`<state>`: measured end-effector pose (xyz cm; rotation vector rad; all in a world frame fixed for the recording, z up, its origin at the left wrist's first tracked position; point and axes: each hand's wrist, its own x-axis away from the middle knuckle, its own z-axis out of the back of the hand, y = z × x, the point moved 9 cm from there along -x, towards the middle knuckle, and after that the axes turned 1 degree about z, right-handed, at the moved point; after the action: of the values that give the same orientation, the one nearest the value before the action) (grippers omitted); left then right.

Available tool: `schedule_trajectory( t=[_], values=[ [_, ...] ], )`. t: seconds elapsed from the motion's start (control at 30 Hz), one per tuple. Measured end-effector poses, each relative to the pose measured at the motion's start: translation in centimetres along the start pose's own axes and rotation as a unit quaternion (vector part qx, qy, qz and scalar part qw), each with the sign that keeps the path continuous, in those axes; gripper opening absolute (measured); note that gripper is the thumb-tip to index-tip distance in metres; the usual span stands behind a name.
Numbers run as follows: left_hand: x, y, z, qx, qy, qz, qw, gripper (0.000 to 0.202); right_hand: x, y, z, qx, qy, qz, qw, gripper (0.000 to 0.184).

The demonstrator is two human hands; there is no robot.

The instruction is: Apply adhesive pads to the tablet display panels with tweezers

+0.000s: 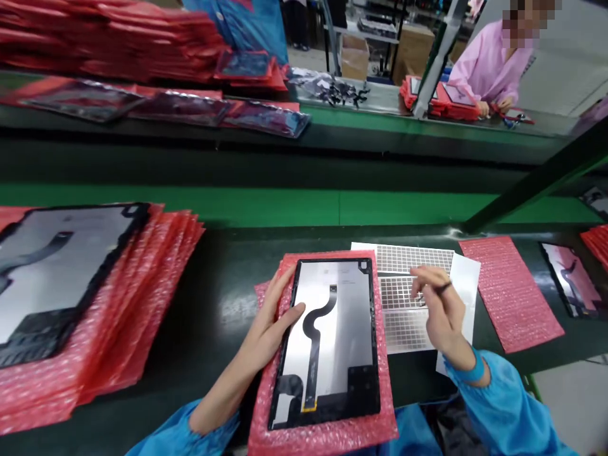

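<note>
My left hand (274, 320) grips a tablet screen (349, 329) by its left edge, thumb on the front, together with the red bubble-wrap bag (384, 386) beneath it. The screen lies back side up, a dark flex cable (312, 345) curving down its silvery back. My right hand (441, 310) hovers over white sheets of small square stickers (403, 329), just right of the screen. Its thumb and index finger are drawn together at the grid; whatever is between them is too small to make out. A blue band (471, 370) circles that wrist.
At left, another screen (95, 240) tops a stack of red bubble-wrap bags (137, 335). A flat red bag (515, 294) and a further screen (572, 278) lie right. Beyond the green ledge (266, 208) are more wrapped screens (175, 107). A person in pink (494, 57) works across. A dark post (536, 171) slants at right.
</note>
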<state>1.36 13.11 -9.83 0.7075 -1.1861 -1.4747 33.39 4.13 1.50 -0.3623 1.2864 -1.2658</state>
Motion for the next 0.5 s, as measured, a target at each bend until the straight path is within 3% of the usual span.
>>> schedule_trajectory(
  t=[0.07, 0.17, 0.23, 0.33, 0.4, 0.5],
  values=[
    [0.1, 0.2, 0.3, -0.034, -0.003, -0.007, 0.999, 0.074, -1.9, 3.5, -0.1, -0.01, 0.02, -0.08, 0.997, 0.039],
    [0.1, 1.3, 1.0, -0.113, 0.007, -0.03, 0.993, 0.072, -3.2, 8.3, -1.8, -0.012, -0.023, -0.21, 0.977, 0.059],
    [0.2, 2.9, 1.6, -0.169, 0.028, -0.058, 0.983, 0.075, -3.3, 10.6, -3.2, -0.05, -0.062, -0.271, 0.959, 0.059],
    [0.1, 6.7, 1.5, -0.236, 0.039, -0.129, 0.962, 0.079, -3.2, 12.5, -5.0, -0.107, -0.101, -0.31, 0.939, 0.05],
    [-0.3, 9.4, -0.2, -0.258, -0.017, -0.189, 0.947, 0.074, -3.2, 13.3, -5.5, -0.115, -0.114, -0.32, 0.933, 0.046],
    [-1.8, 12.1, -4.3, -0.263, -0.156, -0.247, 0.919, 0.067, -3.9, 13.7, -5.7, -0.107, -0.118, -0.32, 0.934, 0.041]
  ],
)
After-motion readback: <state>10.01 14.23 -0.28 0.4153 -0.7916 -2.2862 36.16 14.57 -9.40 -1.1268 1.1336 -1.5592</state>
